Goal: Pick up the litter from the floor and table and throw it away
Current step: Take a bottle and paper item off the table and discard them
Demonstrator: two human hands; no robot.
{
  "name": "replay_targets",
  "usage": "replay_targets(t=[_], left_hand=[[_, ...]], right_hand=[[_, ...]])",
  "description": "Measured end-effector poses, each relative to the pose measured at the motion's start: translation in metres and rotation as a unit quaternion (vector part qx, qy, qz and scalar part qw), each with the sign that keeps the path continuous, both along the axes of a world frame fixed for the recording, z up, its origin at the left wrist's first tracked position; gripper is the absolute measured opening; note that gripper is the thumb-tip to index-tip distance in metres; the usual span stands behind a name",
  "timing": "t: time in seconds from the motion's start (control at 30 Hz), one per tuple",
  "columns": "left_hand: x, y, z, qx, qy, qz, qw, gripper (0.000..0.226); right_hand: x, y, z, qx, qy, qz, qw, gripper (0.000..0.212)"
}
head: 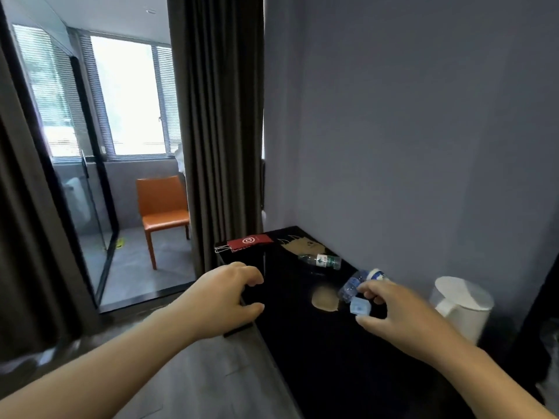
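- A crushed blue bottle point(352, 285) is seen lying on the black table point(302, 343).
- The right hand point(390, 309) is curled at it; whether it is grasped cannot be told.
- The left hand point(223, 294) is held slack above the table's edge, empty.

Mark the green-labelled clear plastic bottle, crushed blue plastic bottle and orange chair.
Green-labelled clear plastic bottle point(326, 261): head view, on its label.
Crushed blue plastic bottle point(351, 286): head view, on its crumpled body.
Orange chair point(160, 196): head view, on its backrest.

Grey wall point(423, 116), dark curtain point(217, 116), orange chair point(161, 207) by bright window point(127, 95).
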State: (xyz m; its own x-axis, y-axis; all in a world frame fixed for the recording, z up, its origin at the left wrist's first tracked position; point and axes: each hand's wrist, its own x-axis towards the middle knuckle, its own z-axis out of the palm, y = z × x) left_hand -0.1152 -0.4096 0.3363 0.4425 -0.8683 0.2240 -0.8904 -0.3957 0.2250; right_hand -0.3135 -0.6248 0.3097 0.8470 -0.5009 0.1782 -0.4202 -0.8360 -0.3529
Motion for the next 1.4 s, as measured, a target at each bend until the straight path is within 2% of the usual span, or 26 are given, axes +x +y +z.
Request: replay_targets(t=[0.13,0.33,0.73,1.1,1.4], left_hand=[[0.042,-0.051,-0.002,0.006,-0.007,-0.015,1.000,0.044],[0.076,-0.123,-0.026,0.048,0.035,-0.062,0.996,0.044],[0.189,-0.234,-0.073,0.083,0.077,-0.145,0.983,0.044],[0.332,-0.321,-0.108,0.145,0.118,-0.228,0.956,0.046],[0.365,-0.391,-0.153,0.223,0.151,-0.240,0.932,0.048]], right_hand=[[0.032,-0.044,-0.009,0.016,0.009,-0.008,1.000,0.042],[0.055,-0.093,-0.039,0.059,0.047,-0.047,0.996,0.051],[0.132,-0.154,-0.084,0.087,0.057,-0.152,0.983,0.048],[0.248,-0.183,-0.128,0.148,0.094,-0.265,0.948,0.054],[0.282,-0.227,-0.167,0.209,0.123,-0.326,0.914,0.052]])
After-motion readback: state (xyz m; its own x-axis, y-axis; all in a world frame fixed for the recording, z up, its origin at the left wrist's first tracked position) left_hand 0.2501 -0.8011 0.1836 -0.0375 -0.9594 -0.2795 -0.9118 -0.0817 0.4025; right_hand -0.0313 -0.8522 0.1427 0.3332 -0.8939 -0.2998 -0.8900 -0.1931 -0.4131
